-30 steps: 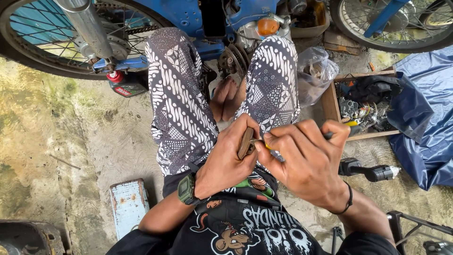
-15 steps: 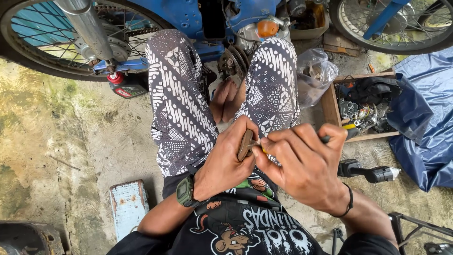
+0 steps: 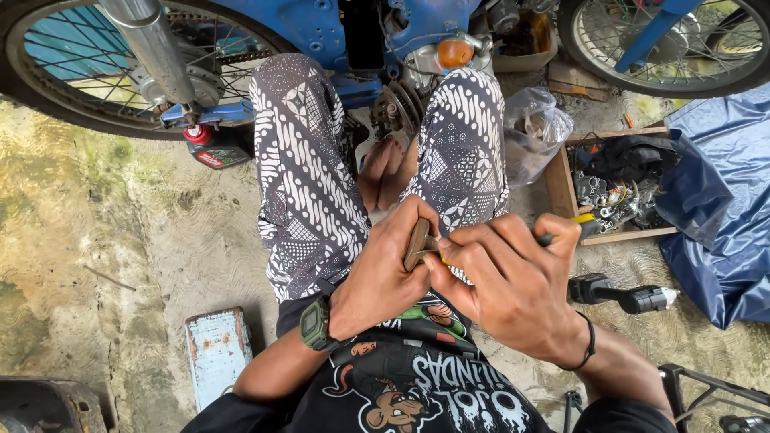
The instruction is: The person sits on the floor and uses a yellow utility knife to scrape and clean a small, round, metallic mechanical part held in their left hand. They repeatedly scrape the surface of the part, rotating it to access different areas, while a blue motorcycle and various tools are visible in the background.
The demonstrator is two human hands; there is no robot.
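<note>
Red-capped black bottle with red label lying at ten o'clock beside the rear wheel; clear plastic bag at two. Small brown part pinched in left hand, long axis pointing twelve. Right hand clenched around a yellow-handled tool. Open concrete at nine.

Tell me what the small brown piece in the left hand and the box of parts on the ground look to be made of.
Small brown piece: flat, dull, rusty brown, probably worn metal, though the look leaves it open. The left hand pinches it while the right hand works a tool against it.
Box of parts: raw wood, judging by its bare tan plank sides with no paint.
</note>
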